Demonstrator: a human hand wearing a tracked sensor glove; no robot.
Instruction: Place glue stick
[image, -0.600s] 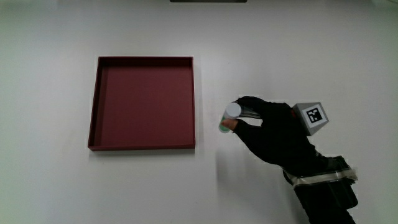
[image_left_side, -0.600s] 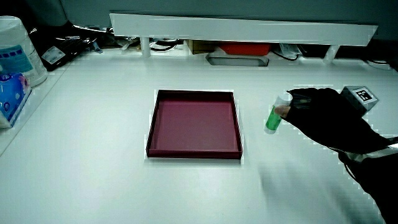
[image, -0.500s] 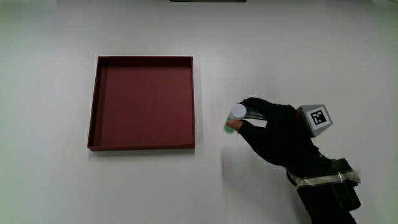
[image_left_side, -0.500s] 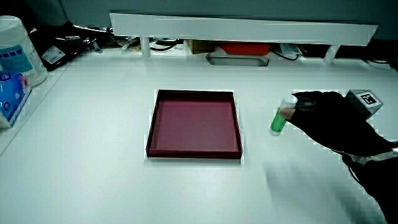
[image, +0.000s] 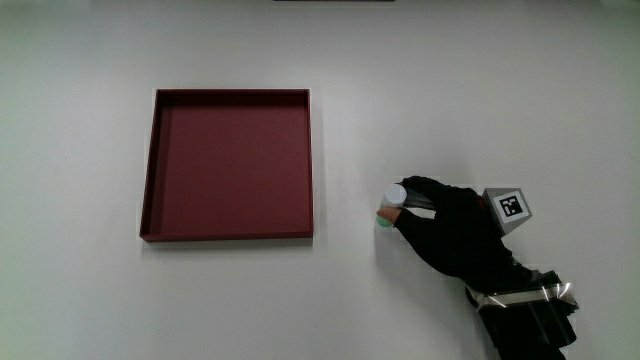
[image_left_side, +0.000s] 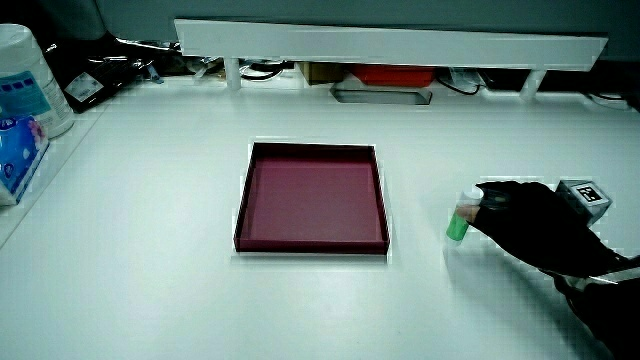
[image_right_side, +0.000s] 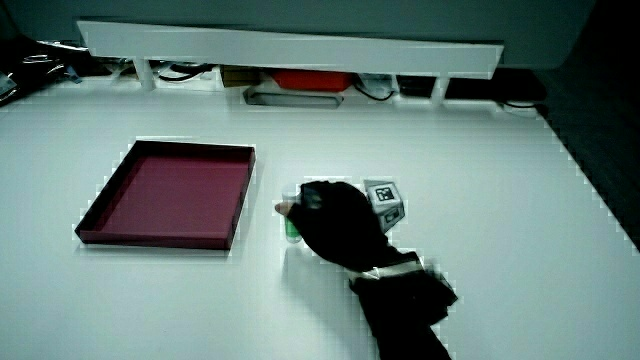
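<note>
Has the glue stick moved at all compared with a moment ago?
Yes. The glue stick, held by the hand, has moved away from the red tray and nearer to the person.

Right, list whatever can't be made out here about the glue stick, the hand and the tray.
- Glue stick: main view shows only its cap and a green sliver; the fingers cover the rest.
- Its base: too small in a side view to tell whether it touches the table.
- Hand: hides most of the stick in a side view.
- Tray: fully visible, empty.
</note>
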